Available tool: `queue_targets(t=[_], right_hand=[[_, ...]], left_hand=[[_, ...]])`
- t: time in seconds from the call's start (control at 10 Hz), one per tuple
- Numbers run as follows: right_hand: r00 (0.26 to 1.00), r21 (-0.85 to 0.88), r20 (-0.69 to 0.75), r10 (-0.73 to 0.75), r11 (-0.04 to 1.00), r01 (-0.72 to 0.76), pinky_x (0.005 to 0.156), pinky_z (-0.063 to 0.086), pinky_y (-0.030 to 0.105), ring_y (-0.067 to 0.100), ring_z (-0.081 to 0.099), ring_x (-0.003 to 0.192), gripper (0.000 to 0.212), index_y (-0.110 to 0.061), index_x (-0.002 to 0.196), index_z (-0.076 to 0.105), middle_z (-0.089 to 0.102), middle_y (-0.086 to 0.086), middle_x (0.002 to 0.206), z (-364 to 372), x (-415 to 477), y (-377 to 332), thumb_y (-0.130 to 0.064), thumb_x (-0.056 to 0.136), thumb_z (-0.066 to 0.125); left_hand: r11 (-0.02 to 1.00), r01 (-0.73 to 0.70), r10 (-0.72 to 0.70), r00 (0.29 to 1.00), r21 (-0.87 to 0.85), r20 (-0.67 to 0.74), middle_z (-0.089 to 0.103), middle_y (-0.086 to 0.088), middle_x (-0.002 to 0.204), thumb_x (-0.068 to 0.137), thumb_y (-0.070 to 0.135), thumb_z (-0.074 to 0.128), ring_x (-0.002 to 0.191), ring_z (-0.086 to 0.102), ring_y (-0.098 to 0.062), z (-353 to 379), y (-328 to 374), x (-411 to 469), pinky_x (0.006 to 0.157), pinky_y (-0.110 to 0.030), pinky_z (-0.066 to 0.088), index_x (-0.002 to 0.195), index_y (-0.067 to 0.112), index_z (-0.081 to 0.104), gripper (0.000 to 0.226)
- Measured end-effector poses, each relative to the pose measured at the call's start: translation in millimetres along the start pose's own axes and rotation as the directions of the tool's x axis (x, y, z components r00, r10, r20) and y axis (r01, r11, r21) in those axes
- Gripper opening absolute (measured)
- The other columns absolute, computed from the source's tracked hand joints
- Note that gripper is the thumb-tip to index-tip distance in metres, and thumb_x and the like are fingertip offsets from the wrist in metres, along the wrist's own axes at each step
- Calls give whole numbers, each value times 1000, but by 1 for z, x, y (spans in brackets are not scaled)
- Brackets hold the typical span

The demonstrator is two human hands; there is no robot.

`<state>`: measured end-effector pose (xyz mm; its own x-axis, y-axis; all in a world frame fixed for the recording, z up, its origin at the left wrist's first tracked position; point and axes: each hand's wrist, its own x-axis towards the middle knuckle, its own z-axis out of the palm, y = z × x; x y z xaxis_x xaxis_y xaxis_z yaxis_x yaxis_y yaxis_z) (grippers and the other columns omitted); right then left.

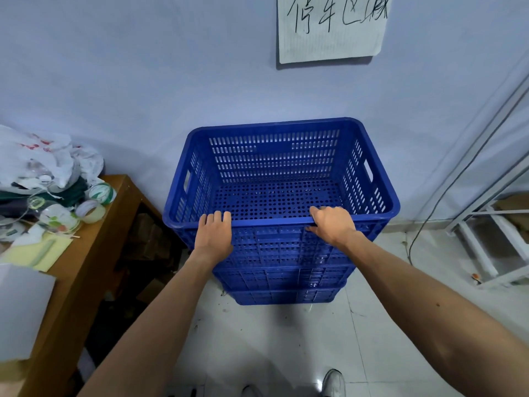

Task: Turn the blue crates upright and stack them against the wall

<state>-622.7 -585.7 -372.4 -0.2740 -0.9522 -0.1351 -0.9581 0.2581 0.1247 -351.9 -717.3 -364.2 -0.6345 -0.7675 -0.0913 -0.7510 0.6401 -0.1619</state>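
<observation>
A stack of blue perforated crates stands upright on the floor against the pale wall. The top crate is open upward and empty, with a handle slot in each end wall. Two lower crates show beneath it, nested. My left hand lies over the top crate's near rim at its left part, fingers curled over the edge. My right hand grips the same rim further right, fingers inside, thumb on the outer face.
A wooden table stands at the left, loaded with plastic bags, tape rolls and paper. A white metal frame and a cable are at the right. A handwritten paper sign hangs on the wall. My shoes show at the bottom on the tiled floor.
</observation>
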Motion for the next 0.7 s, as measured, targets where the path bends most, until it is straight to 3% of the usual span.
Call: queue_targets(t=[0.1, 0.2, 0.3, 0.4, 0.5, 0.6, 0.7], right_hand=[[1000, 23, 13, 17, 1000, -17, 83, 42, 40, 27, 60, 83, 43, -13, 117, 49, 62, 5, 97, 1, -2, -3, -50, 96, 52], [999, 58, 16, 46, 997, -47, 97, 40, 44, 30, 60, 102, 53, -11, 131, 41, 62, 8, 111, 5, -4, -7, -48, 95, 55], [995, 72, -21, 98, 993, -96, 100, 38, 46, 33, 55, 113, 65, -8, 136, 35, 58, 12, 121, 8, -5, -10, -50, 92, 58], [991, 72, -70, 113, 992, -108, 100, 38, 46, 34, 52, 116, 65, -7, 135, 37, 54, 14, 125, 9, -13, -12, -49, 91, 58], [990, 87, -118, 82, 994, -72, 99, 38, 45, 33, 50, 111, 51, -10, 127, 42, 52, 13, 120, 9, -32, -11, -41, 90, 59], [984, 50, -171, 58, 998, -50, 110, 30, 47, 34, 42, 120, 65, -8, 140, 31, 45, 15, 129, 22, -54, -9, -34, 88, 61], [986, 32, -133, 105, 994, -101, 120, 15, 47, 36, 16, 146, 87, -5, 154, 7, 18, 20, 157, 18, -83, -21, -36, 91, 58]], left_hand=[[998, 18, -17, 999, -57, 30, 23, -16, 157, 85, 27, 57, 146, 18, -33, 5, 4, -15, 120, -50, 14, 152, 11, 21, 78], [993, 52, -46, 997, -107, 62, -6, -8, 164, 87, 36, 58, 151, -3, -29, 3, 10, -29, 121, -51, 7, 157, 20, -6, 96], [989, 85, -78, 995, -124, 66, -15, -5, 164, 86, 43, 59, 151, -10, -28, 3, 23, -43, 121, -52, 7, 155, 23, -14, 102], [972, 149, -131, 986, -183, 104, -18, -3, 163, 86, 50, 58, 150, -13, -27, -1, 37, -55, 121, -51, 5, 155, 25, -14, 102], [954, 173, -132, 976, -245, 174, -15, -3, 164, 88, 55, 56, 151, -9, -27, -14, 42, -63, 120, -51, 8, 155, 26, -12, 100], [953, 168, -109, 967, -252, 230, -9, -4, 165, 90, 56, 54, 152, -2, -27, -18, 43, -74, 120, -51, 14, 156, 26, -11, 97], [962, 156, -104, 968, -222, 230, -8, -4, 165, 91, 53, 52, 152, -3, -26, -18, 33, -106, 121, -49, 14, 156, 28, -10, 93]])
